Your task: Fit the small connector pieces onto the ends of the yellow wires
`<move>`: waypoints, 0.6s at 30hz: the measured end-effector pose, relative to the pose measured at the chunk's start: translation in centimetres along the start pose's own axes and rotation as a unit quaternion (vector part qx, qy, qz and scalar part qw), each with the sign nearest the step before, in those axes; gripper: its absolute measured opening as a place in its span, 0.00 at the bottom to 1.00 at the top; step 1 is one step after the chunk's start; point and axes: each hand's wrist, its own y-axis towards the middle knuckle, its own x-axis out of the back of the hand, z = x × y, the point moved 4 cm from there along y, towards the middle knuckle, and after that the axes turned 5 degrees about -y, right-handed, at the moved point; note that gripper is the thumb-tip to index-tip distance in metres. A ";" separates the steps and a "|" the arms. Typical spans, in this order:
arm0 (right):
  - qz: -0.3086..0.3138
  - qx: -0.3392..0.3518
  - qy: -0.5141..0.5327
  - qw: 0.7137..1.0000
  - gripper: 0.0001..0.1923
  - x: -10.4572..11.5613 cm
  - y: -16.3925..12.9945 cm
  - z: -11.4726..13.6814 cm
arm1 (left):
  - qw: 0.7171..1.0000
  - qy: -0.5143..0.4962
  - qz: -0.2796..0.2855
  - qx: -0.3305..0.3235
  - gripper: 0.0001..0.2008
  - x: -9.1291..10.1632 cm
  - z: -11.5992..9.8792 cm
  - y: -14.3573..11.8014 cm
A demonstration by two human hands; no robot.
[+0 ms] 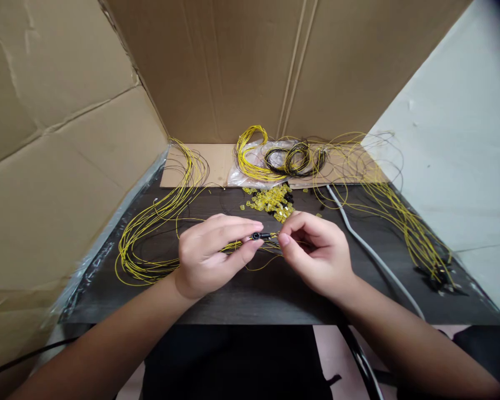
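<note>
Both hands are held over the dark table [241,305]: a small black plug [256,236] is pinched by the left hand [210,253], thin yellow wire [275,238] by the right hand [316,253]. Yellow beads [273,201] are piled loose behind; coiled wires are lying in a clear bag [250,169].

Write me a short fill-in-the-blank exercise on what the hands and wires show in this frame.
1. The left hand pinches a small ___ connector piece.
2. The pile of small plastic clips behind the hands is ___.
3. The thick grey cable lies to the ___ of the right hand.

Missing words: black; yellow; right
</note>
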 end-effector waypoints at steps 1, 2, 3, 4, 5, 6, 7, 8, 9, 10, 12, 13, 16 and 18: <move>0.000 0.003 -0.002 1.000 0.06 0.0 0.0 0.1 | 1.000 -0.004 0.003 0.000 0.17 0.0 0.0 0.0; 0.001 0.005 -0.003 1.000 0.06 0.1 0.1 0.2 | 1.000 -0.007 0.006 -0.001 0.17 0.0 0.0 0.0; 0.002 0.009 -0.005 1.000 0.06 0.1 0.1 0.3 | 1.000 -0.007 0.009 -0.001 0.17 -0.1 0.0 0.0; 0.003 0.012 -0.007 1.000 0.06 0.1 0.1 0.4 | 1.000 -0.006 0.011 -0.001 0.17 -0.1 0.0 0.0; 0.003 0.013 -0.010 1.000 0.06 0.2 0.1 0.5 | 1.000 -0.004 0.012 -0.003 0.17 -0.1 0.0 0.0; 0.002 0.014 -0.013 1.000 0.06 0.2 0.1 0.5 | 1.000 -0.001 0.011 -0.004 0.17 -0.1 0.0 0.1; 0.001 0.015 -0.017 1.000 0.06 0.2 0.1 0.5 | 1.000 0.004 0.009 -0.006 0.16 0.0 0.0 0.1; -0.001 0.016 -0.021 1.000 0.06 0.3 0.1 0.5 | 1.000 0.008 0.007 -0.009 0.16 0.0 0.0 0.1; -0.001 0.017 -0.025 1.000 0.06 0.3 0.1 0.6 | 1.000 0.010 0.005 -0.010 0.16 0.0 0.0 0.2; -0.002 0.019 -0.029 0.999 0.06 0.3 0.1 0.6 | 1.000 0.012 0.005 -0.012 0.16 0.0 0.0 0.2; -0.003 0.024 -0.039 0.999 0.06 0.3 0.1 0.6 | 1.000 0.015 0.010 -0.020 0.16 -0.1 0.0 0.2; -0.003 0.028 -0.043 0.999 0.06 0.3 0.1 0.6 | 0.999 0.017 0.013 -0.025 0.16 -0.1 0.0 0.2; -0.006 0.036 -0.052 0.998 0.06 0.3 0.1 0.6 | 0.999 0.029 0.022 -0.033 0.17 -0.2 0.0 0.1; -0.006 0.040 -0.057 0.998 0.06 0.3 0.1 0.6 | 0.998 0.033 0.024 -0.037 0.18 -0.2 0.0 0.0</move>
